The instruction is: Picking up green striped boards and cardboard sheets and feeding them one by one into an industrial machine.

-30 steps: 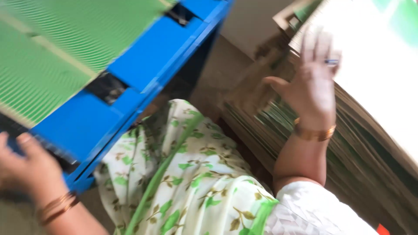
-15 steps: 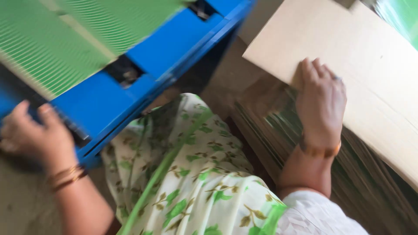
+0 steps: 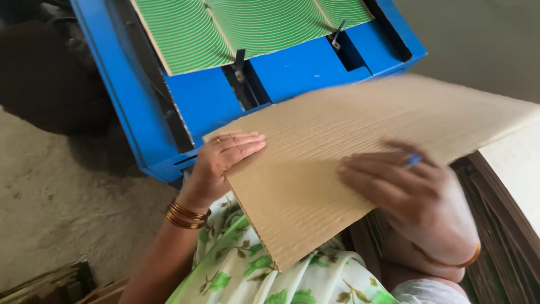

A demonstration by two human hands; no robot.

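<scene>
Holding the corrugated cardboard sheet [image 3: 349, 152] across my lap now, against the blue machine [image 3: 292, 67]; half a second ago it sat off right, over the stack [image 3: 506, 225]; my left hand [image 3: 222, 160] has left the machine's edge and grips the sheet's corner, thumb hidden beneath; my right hand [image 3: 413, 200] lies flat, fingers spread, pressing on top.

1. A rough grey concrete floor [image 3: 62, 214] fills the near left, evenly lit by soft daylight.
2. A blue metal machine frame [image 3: 292, 67] stands far centre.
3. A dark shadowed mass [image 3: 50, 79] lies far left.
4. Stacked brown boards [image 3: 500, 225] rise at right.
</scene>
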